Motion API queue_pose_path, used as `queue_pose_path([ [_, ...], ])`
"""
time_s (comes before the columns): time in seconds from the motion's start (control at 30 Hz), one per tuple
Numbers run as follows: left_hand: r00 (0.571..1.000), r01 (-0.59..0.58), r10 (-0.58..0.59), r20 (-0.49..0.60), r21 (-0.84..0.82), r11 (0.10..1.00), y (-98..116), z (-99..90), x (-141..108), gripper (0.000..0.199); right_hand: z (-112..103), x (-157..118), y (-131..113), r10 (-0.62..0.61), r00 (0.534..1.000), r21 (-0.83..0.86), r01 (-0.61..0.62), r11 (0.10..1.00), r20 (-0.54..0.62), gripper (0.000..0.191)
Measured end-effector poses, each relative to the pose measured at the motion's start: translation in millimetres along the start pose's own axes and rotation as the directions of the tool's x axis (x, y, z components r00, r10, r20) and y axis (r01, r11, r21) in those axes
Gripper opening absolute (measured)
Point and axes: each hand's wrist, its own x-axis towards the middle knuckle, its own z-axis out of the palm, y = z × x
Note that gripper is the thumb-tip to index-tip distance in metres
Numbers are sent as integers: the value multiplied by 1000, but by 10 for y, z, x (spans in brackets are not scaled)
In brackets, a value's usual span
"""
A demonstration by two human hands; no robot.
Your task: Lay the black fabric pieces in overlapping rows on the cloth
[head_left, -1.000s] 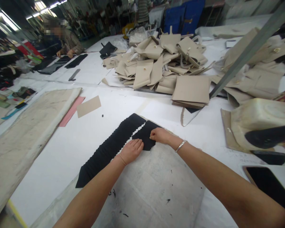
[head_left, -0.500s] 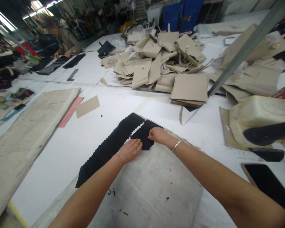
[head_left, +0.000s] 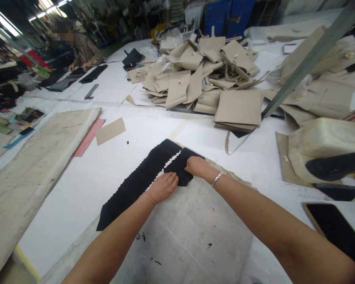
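Observation:
My left hand lies on the near-left edge of a short stack of black material pieces, its fingers flat against them. Curled closed at the right side of the same pieces is my right hand, with thumb and fingertips pinched at the material; exactly what sits between them is hidden. A long row of overlapping black pieces with a jagged edge runs from the board's top corner down to the left. All of this rests on a worn grey-white board with black scraps on it.
Beige bag parts are heaped at the back, beside a stack of beige panels. A metal post slants up at the right, near a whitish plastic container and a phone. Across the table, another person handles black pieces.
The camera view has shifted slightly. Both hands stay at the same spots on the black pieces, with hardly any visible movement.

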Motion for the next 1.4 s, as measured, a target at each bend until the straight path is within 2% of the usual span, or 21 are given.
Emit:
queue_pose_path([
  [0.17, 1000, 2, -1, -19, 14, 1000, 11, -12, -33, 29, 13, 18, -35, 48, 999, -11, -48, 999, 3, 29],
  [0.53, 999, -6, 9, -36, 85, 996, 15, -34, -70, 27, -7, -19, -17, 12, 1000, 0, -12, 1000, 6, 29],
  [0.7, 999, -14, 16, -28, 90, 996, 18, -24, -66, 26, -24, -96, -74, -94, 989, -40, 90, 995, -117, 23],
  [0.9, 1000, -7, 8, -9, 84, 996, 26, -18, -74, 27, 55, -137, -151, -105, 991, -21, 104, 994, -82, 13],
  [1.07, 1000, 0, 0, -5, 75, 997, 28, -4, -94, 27, 103, -322, -211, -129, 958, -130, 99, 987, -255, 17],
  [1.2, 1000, 5, -3, -13, 89, 996, 31, 2, -95, 27, 132, -390, -228, -173, 954, -155, 138, 978, -244, 20],
  [1.4, 1000, 3, -3, 0, 94, 996, 31, -13, -95, 27, 176, -281, -180, -67, 971, -15, 65, 998, -231, 18],
])
